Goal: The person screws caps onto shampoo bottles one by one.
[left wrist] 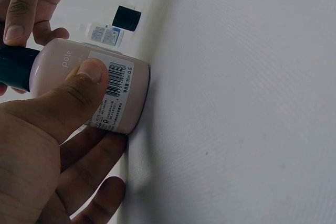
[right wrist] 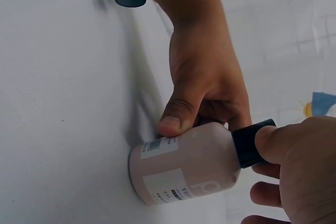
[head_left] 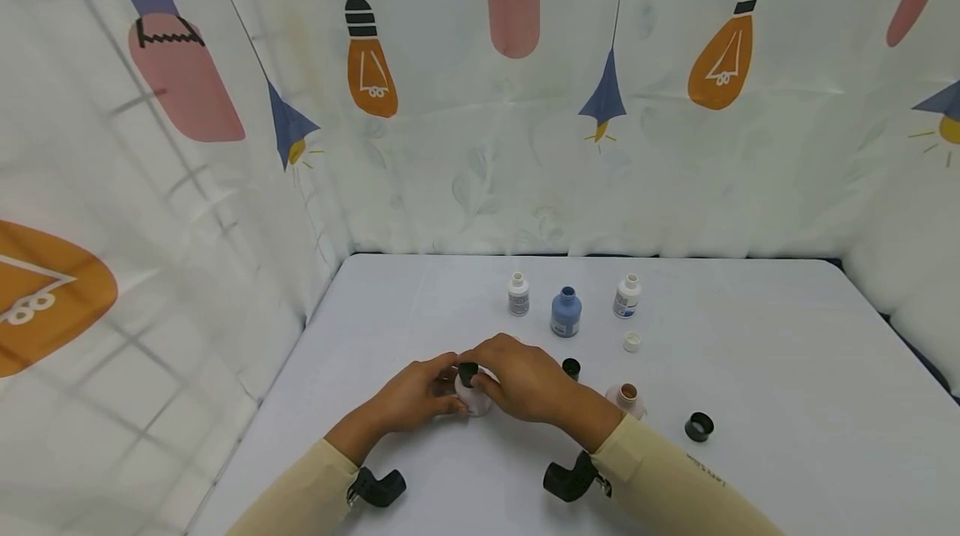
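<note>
A pale pink bottle [head_left: 476, 401] is being held upright on the white table [head_left: 787, 353], directly between the two hands. Its body is being gripped by the left hand [head_left: 412, 393], whose thumb is being pressed against the barcode label while fingers are being kept curled round the far side. The black cap [right wrist: 254, 143] seated on its neck is being pinched between thumb and fingers of the right hand [head_left: 521, 378]. What the bottle is holding cannot be told.

Past the hands, a blue bottle [head_left: 566, 315] is being flanked by a left white bottle [head_left: 518, 296] and a right white bottle [head_left: 626, 299], all three standing with open mouths; their contents are being hidden by their walls. Beside the right forearm, a second pink bottle [head_left: 627, 401] is being partly covered, its brownish open mouth being shown. Near it are being seen a white cap [head_left: 632, 342] and a black ring-like cap [head_left: 699, 427].
</note>
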Available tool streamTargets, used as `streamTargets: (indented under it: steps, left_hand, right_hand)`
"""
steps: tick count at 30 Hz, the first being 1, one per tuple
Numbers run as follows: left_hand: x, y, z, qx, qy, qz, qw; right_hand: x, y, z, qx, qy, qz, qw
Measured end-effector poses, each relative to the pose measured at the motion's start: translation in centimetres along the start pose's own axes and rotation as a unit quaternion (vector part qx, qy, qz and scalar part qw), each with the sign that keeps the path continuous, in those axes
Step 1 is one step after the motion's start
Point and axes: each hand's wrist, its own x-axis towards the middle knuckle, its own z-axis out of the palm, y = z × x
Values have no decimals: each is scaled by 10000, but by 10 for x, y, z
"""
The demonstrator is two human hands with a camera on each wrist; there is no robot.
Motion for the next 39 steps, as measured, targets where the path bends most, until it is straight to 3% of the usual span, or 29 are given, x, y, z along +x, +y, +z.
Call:
streamTargets:
  steps: [5,11,17,28,39]
  left_hand:
    - [0,2,1,55,13,150,9999]
    - [-2,4,2,53,29,75,10000]
    - [-3,4,2,-107,121,66,9998]
    - [-6,-3,-1,-313,607,-56,9977]
    - [-5,-8,-7,-381,1185,-290,9918]
  right_hand:
    - [1,0,1,-282,193,1,9994]
    - [-2,-2,4,-385,361,40,9986]
    - [-4,-7,2,-605,244,80,9978]
    - [-19,-3,-18,-1086,-116,261,9937]
    - [-39,10,-41,-809,188,346,9959]
